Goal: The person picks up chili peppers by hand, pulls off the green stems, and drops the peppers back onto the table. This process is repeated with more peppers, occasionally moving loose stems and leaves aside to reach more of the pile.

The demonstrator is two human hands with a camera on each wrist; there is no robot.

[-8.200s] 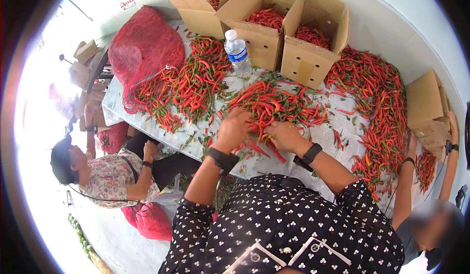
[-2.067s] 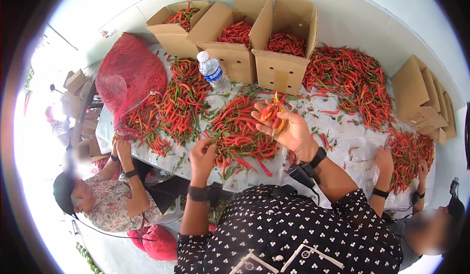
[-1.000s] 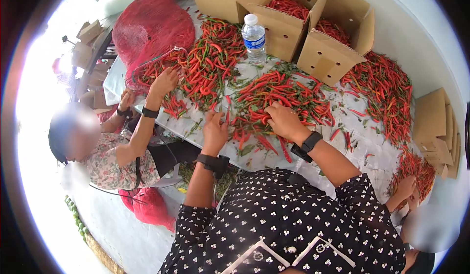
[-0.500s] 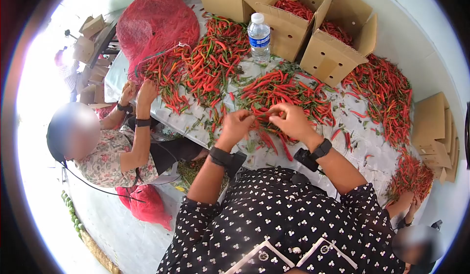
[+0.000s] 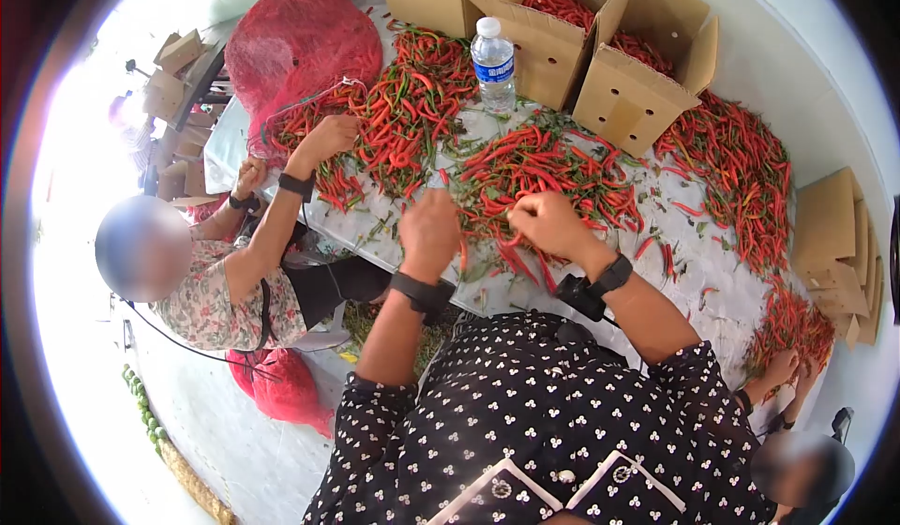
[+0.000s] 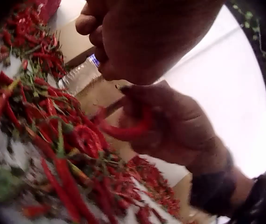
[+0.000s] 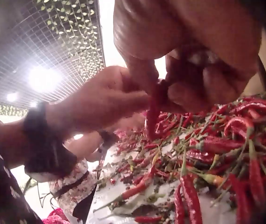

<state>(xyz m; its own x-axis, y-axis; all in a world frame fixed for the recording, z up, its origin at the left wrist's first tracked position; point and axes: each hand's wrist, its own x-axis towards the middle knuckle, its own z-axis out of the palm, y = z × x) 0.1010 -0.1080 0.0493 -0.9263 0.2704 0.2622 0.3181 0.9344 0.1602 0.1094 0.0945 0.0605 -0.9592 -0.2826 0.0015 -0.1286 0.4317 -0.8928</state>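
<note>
Over the counter [image 5: 689,262], left hand [image 5: 429,232] and right hand [image 5: 548,225] fingers pinch one red chilli [image 7: 152,112]; hard tugging could snap it.

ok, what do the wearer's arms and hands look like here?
Both hands are bare, no gloves: left hand, right hand. Each wrist carries a black band with a boxy black unit on it: left strap, right strap. The forearms are uncovered. The short sleeves are black with a small repeated white print. No rings or markings that I can make out.
</note>
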